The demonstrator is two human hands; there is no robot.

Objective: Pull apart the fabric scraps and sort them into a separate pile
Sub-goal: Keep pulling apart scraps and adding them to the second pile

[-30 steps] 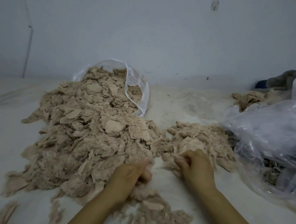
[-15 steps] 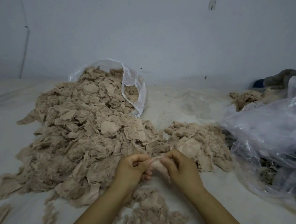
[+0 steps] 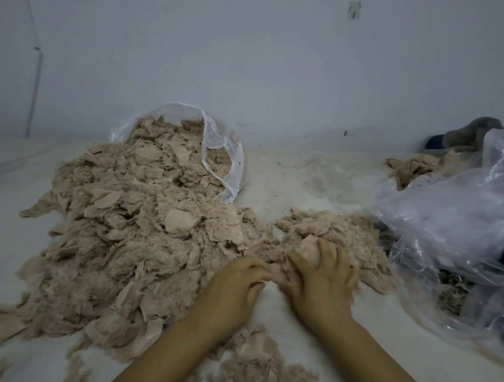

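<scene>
A loose scatter of scraps (image 3: 254, 380) is lying nearest you between your forearms. Your left hand (image 3: 233, 287) is curling its grip around a wisp of fabric, while your right hand (image 3: 320, 283) is pressing curled fingers into the small pile (image 3: 343, 238). Farther left, the big pile (image 3: 129, 238) is spilling from a clear bag (image 3: 218, 144).

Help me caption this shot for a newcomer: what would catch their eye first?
First, the big heap of beige fabric scraps spilling from a clear bag at left centre. Next, the left hand and right hand meeting at the near edge of a smaller pile. At right lies crumpled clear plastic.
</scene>
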